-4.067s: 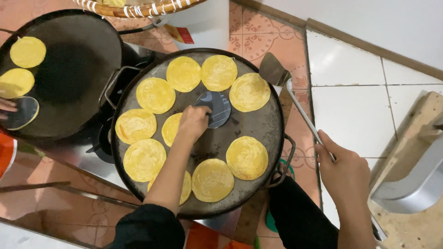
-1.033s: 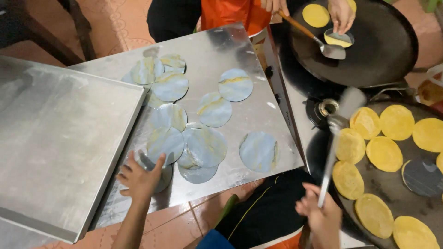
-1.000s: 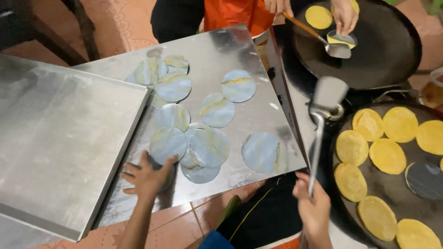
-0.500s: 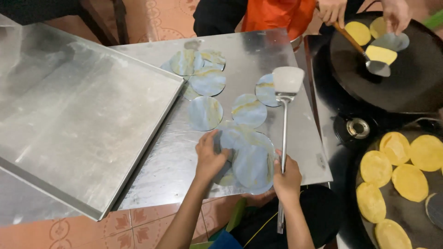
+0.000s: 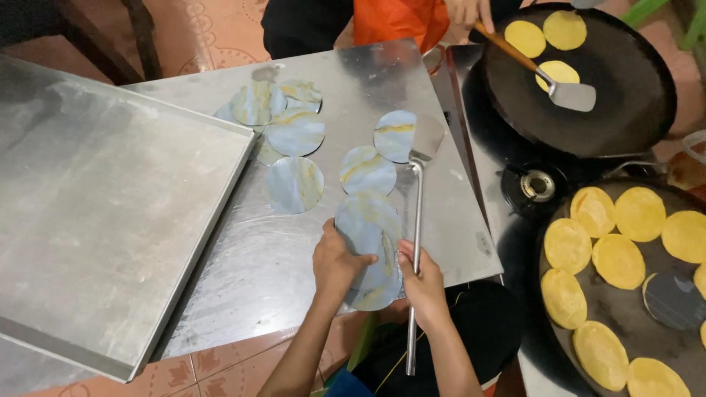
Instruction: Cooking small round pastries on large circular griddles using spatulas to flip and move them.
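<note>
Left hand (image 5: pixel 334 259) pinches a blue-grey round sheet (image 5: pixel 370 242) at the steel table's (image 5: pixel 243 279) near edge; right hand (image 5: pixel 424 276) fisted on spatula (image 5: pixel 417 220), w/ blade by another disc. Approx. seven sheets lie spread; nearby griddle (image 5: pixel 625 309) already mostly filled w/ yellow rounds.

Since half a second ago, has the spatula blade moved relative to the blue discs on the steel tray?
Yes. The spatula blade was clear above the blue discs; now it lies lower, touching the upper right disc's edge.

A metal tray (image 5: pixel 243 294) carries the work. Round blue-grey discs (image 5: pixel 294 184) lie flat on it, some overlapping. A second metal tray (image 5: pixel 95 220) overlaps its left side.
</note>
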